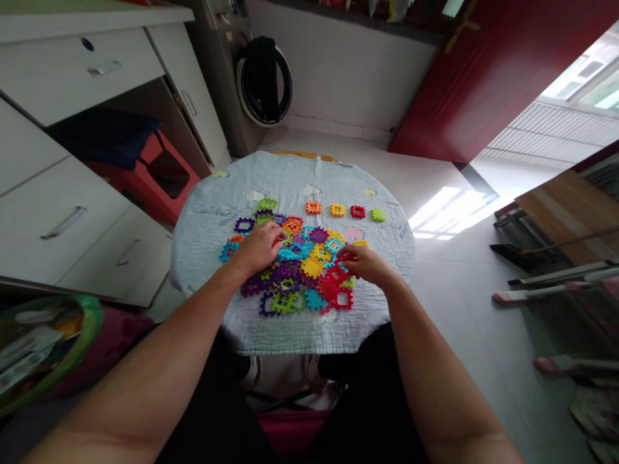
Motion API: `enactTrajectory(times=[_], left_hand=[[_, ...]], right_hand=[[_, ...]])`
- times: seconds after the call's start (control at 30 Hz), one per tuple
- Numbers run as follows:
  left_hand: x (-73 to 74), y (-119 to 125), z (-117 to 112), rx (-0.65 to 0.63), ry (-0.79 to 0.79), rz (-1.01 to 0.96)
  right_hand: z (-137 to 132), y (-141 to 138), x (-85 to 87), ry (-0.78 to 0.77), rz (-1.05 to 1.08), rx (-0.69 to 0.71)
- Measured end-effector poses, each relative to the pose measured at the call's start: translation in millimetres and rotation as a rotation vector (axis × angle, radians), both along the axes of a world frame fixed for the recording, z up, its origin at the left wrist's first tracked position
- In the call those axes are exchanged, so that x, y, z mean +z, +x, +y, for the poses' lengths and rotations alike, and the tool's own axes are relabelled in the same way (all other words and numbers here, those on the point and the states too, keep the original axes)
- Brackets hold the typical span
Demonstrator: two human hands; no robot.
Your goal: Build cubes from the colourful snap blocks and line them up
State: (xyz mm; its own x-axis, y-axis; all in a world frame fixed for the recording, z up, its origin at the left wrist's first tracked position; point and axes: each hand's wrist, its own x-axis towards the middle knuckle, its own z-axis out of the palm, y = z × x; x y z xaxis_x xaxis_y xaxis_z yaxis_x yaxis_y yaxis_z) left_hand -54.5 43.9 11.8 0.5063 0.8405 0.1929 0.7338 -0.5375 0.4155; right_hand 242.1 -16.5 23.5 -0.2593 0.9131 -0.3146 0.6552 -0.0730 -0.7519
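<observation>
Your left grip (258, 248) and right grip (365, 264) both curl inward, though what they pinch you cannot tell, over the heap of bright notched plastic square tiles (312, 267) at the centre of the pale-blue quilted round surface (290, 177). Pinch one notched edge so neighbouring tiles stay put.

Single head-worn camera, looking forward and steeply down from above the person's lap. Close view: the cloth-covered round bench (207, 222) fills the centre, with coloured plastic lattice tiles (312, 267) on it; left hand (256, 248) and right hand (367, 264) enter from 6 o'clock. Farther off: washing machine (246, 84) at 12 o'clock, red door (464, 77) at 1 o'clock.
</observation>
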Motion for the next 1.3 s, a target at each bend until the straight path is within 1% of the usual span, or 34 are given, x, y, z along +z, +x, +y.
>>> enactTrajectory(times=[0.1,0.17,0.23,0.3,0.37,0.47,0.6,0.8,0.93,1.03,1.13,1.3], left_hand=[[-0.8,-1,1,0.01,-0.025,0.015],[-0.7,-3,2,0.019,-0.051,0.031],[-0.7,-5,3,0.025,-0.086,0.046],[-0.7,-8,4,0.029,-0.117,0.052],[-0.6,-11,4,0.034,-0.142,0.053],[0.5,-13,4,0.051,-0.167,0.06],[3.7,-13,3,0.077,-0.171,0.094],[4.2,-11,2,0.192,-0.159,0.133],[-0.3,-15,5,0.247,-0.149,0.13],[-2.3,-17,8,0.275,-0.151,0.135],[-1.4,-18,10,0.286,-0.166,0.154],[1.3,-19,11,0.266,-0.19,0.148]], right_hand=[[-6,-17,6.1,0.033,-0.062,0.266],[-10,-28,5.7,0.033,-0.152,0.346],[-13,-38,1.4,0.047,-0.279,0.347],[-15,-44,-4.7,0.096,-0.392,0.334],[-17,-45,-9.8,0.148,-0.443,0.321],[-19,-42,-12.4,0.175,-0.457,0.301],[-22,-38,-8.0,0.148,-0.469,0.295],[-30,-39,1.4,0.14,-0.39,0.394],[-33,-38,-3.4,0.118,-0.352,0.417],[-34,-37,-9.7,0.146,-0.368,0.416],[-33,-39,-12.2,0.204,-0.434,0.426],[-31,-37,-6.9,0.247,-0.477,0.481]])
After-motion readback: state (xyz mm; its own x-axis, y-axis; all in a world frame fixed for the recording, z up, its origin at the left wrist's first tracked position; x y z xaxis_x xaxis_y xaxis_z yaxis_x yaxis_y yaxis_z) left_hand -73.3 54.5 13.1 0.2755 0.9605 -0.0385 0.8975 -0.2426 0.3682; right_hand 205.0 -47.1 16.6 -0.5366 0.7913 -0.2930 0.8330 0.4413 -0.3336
